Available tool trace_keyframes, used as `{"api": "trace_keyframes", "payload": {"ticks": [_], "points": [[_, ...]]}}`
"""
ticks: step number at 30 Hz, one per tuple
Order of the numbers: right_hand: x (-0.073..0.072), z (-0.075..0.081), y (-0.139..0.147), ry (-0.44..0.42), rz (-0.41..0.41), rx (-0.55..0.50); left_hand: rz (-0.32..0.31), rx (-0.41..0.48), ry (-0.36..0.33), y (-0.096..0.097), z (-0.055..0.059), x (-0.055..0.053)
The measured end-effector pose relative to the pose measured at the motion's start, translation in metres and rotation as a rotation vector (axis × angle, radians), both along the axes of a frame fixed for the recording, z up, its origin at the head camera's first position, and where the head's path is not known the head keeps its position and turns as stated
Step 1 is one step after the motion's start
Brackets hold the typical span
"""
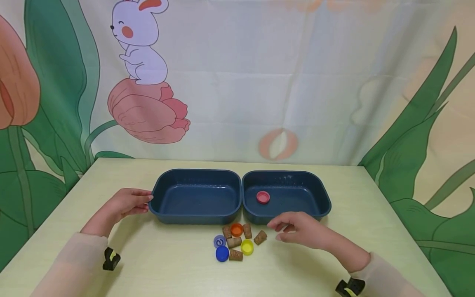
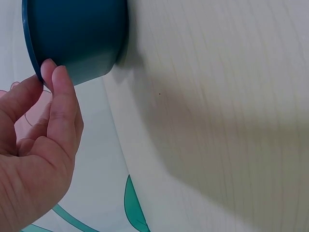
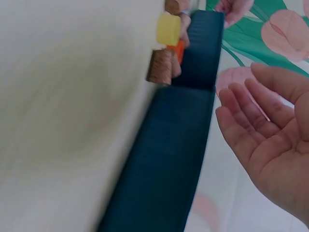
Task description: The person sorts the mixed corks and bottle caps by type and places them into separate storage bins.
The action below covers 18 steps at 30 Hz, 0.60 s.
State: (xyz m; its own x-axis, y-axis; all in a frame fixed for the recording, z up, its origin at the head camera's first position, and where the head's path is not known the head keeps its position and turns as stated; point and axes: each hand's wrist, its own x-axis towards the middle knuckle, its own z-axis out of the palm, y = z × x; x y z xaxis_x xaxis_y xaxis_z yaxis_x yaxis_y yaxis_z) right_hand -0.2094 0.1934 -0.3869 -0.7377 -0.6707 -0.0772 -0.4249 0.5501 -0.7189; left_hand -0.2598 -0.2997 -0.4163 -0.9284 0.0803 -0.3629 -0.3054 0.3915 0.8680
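Observation:
At the left end of the left blue bin (image 1: 196,220), my left hand (image 1: 128,204) pinches the rim between thumb and fingers (image 2: 63,92). My right hand (image 1: 306,231) is in front of the right blue bin (image 1: 289,173), its fingers loosely bent with nothing in them. A pink cap (image 1: 263,197) lies inside that bin. Just left of the right hand is a single cork (image 1: 260,237). Beside it cluster more corks (image 1: 236,255) with an orange cap (image 1: 236,229), a yellow cap (image 1: 247,247), a purple cap (image 1: 219,241) and a blue cap (image 1: 222,253).
Both bins stand side by side on a pale wooden table (image 1: 178,264), with the corks and caps in front of where they meet. Behind the table hangs a printed cloth (image 1: 230,103) with a rabbit and flowers.

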Motion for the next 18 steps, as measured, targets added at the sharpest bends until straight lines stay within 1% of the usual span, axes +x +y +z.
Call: {"api": "trace_keyframes", "payload": {"ticks": [8,13,18], "points": [[0.0,-0.016,-0.012,0.121,0.028,0.121,-0.004,0.021,0.01,-0.002,0.0,-0.002],[0.0,-0.025,-0.02,0.227,0.038,0.163,-0.004,0.02,0.005,-0.001,0.0,0.0],[0.001,-0.028,-0.026,0.273,0.037,0.195,-0.009,0.023,0.011,-0.001,-0.002,0.0]]}}
